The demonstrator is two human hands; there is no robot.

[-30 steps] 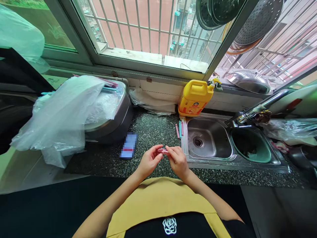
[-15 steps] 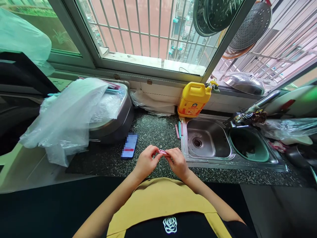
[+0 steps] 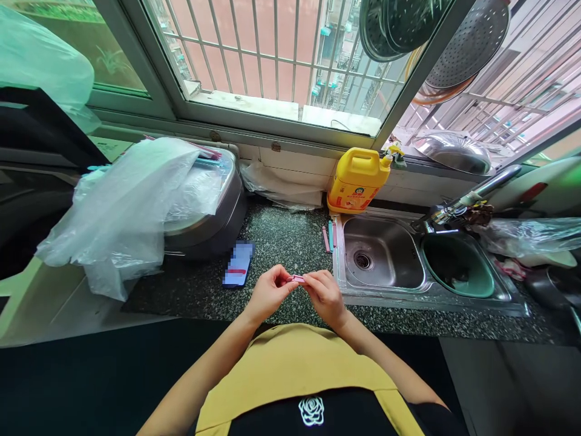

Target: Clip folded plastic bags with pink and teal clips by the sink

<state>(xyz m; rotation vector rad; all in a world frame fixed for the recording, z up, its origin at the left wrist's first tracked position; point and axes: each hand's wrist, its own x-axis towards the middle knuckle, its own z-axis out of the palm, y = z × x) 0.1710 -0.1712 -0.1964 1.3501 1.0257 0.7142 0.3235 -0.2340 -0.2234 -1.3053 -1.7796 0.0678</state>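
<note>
Between both hands, over the front of the dark speckled countertop point(image 3: 290, 239), is a small pink bag clip point(image 3: 298, 279). My left hand point(image 3: 269, 294) pinches its left end with thumb and fingertips. At the right end, my right hand point(image 3: 325, 297) grips the clip in the same way, and my fingers cover part of it. Against the left rim of the sink lie more slim clips, a teal one point(image 3: 331, 235) between pink ones point(image 3: 325, 240). A phone point(image 3: 238, 264) lies left of my left hand, its screen partly blurred.
The steel sink point(image 3: 385, 251) is on the right, with a green basin point(image 3: 458, 266) in its second bowl. A yellow jug with a pump point(image 3: 356, 181) stands behind it. Plastic bags point(image 3: 122, 200) drape over a dark appliance point(image 3: 204, 233) at left. Strainers point(image 3: 469, 45) hang by the window.
My hands stay nearly in place on the pink clip, which has turned slightly and lies more level. The view has shifted a little.
</note>
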